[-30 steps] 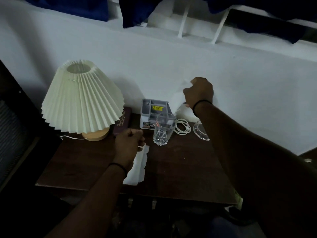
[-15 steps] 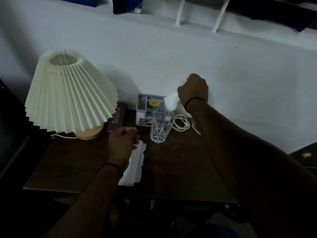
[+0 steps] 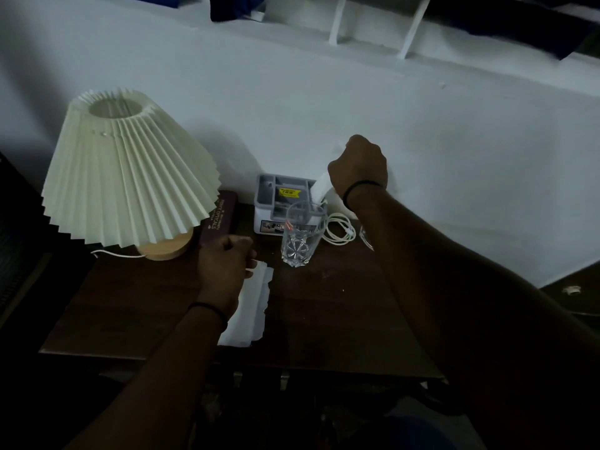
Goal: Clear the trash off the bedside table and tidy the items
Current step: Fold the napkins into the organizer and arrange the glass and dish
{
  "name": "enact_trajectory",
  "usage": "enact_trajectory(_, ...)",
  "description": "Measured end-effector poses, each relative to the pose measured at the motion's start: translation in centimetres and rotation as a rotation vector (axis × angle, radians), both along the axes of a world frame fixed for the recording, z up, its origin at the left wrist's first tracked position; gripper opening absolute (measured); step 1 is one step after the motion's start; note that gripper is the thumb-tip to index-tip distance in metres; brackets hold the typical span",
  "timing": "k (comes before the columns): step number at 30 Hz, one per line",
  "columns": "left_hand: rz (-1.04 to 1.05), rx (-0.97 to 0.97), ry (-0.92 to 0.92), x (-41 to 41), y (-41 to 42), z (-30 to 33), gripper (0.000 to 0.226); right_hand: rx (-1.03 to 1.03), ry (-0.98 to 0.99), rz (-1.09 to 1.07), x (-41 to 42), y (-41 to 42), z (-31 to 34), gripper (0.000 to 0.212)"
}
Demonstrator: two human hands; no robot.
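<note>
My left hand [image 3: 227, 259] near table [image 3: 341, 319] centre, fingers curled, pinching top of torn white paper [image 3: 251, 306]; sheet lies flat toward near edge. My right hand [image 3: 357, 167] raised at far side against wall, fingers closed around second white paper [image 3: 319, 186], which hangs down beside grey organizer box [image 3: 279, 203]. Clear glass [image 3: 300, 233] stands just in front of box. White cable [image 3: 339, 227] coiled right of glass. Pleated lamp [image 3: 126, 177] far left, dark case [image 3: 219, 222] beside its base.

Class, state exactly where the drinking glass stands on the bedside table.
In the head view, the drinking glass stands upright toward the table's back, directly in front of the grey organiser box, left of the coiled white cable.
</note>
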State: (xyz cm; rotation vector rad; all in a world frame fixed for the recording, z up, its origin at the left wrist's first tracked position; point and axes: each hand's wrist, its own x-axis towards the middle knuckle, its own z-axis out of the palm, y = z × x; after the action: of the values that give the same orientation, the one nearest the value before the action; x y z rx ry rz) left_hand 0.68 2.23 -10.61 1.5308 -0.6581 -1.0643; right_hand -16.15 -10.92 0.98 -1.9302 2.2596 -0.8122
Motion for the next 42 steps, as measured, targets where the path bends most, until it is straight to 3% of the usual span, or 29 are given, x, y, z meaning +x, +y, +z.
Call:
enact_trajectory(21,0.074,0.015,-0.011,0.2,-0.5,-0.5,0.015,0.112,-0.031,-0.003,0.3,0.1,-2.2,0.031)
enact_trajectory(24,0.097,0.027,-0.095,0.3,-0.6,-0.9,0.015,0.067,-0.033,-0.006,0.1,1.1,-1.6,0.03)
enact_trajectory(27,0.091,0.077,-0.207,0.5,-0.2,-1.2,0.017,-0.119,-0.123,-0.023,0.1,2.9,-0.5,0.022)
enact_trajectory(33,-0.001,0.148,-0.586,1.2,2.6,-0.6,0.022,-0.354,-0.222,0.107,1.2,9.9,-0.3,0.013)
enact_trajectory(37,-0.138,0.311,-0.834,1.7,4.7,-0.1,0.033,-0.222,-0.34,0.206,2.7,15.3,-3.3,0.009)
enact_trajectory(42,-0.149,0.488,-0.814,1.9,5.9,-0.2,0.05,0.284,-0.381,0.164,4.2,18.7,-9.4,0.017)
